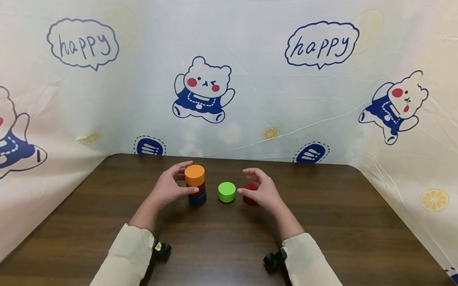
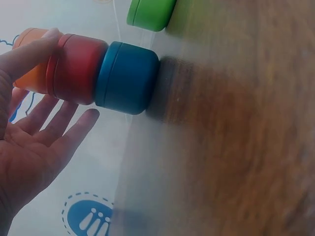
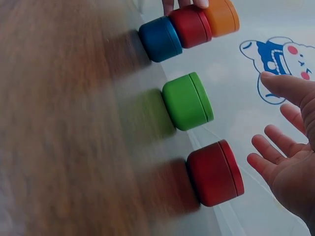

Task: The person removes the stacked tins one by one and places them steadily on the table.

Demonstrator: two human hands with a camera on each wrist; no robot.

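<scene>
A stack of three small round lidded tins stands on the table: blue tin point(image 1: 199, 199) at the bottom, red tin point(image 2: 81, 69) in the middle, orange tin point(image 1: 194, 175) on top. My left hand point(image 1: 170, 185) pinches the orange tin, thumb in front near its seam with the red one, fingers behind. A green tin point(image 1: 226, 192) stands alone to the right of the stack. Beyond it is a second red tin point(image 3: 212, 175), partly covered by my right hand point(image 1: 264, 190) in the head view. That hand's fingers are spread, apart from the tin in the right wrist view.
The dark wooden table point(image 1: 215, 254) ends at a printed cloth backdrop point(image 1: 254, 101) with bears and "happy" bubbles, which also hangs at both sides. A black wrist camera point(image 1: 163, 252) sits on the left wrist and another black camera point(image 1: 273, 262) on the right.
</scene>
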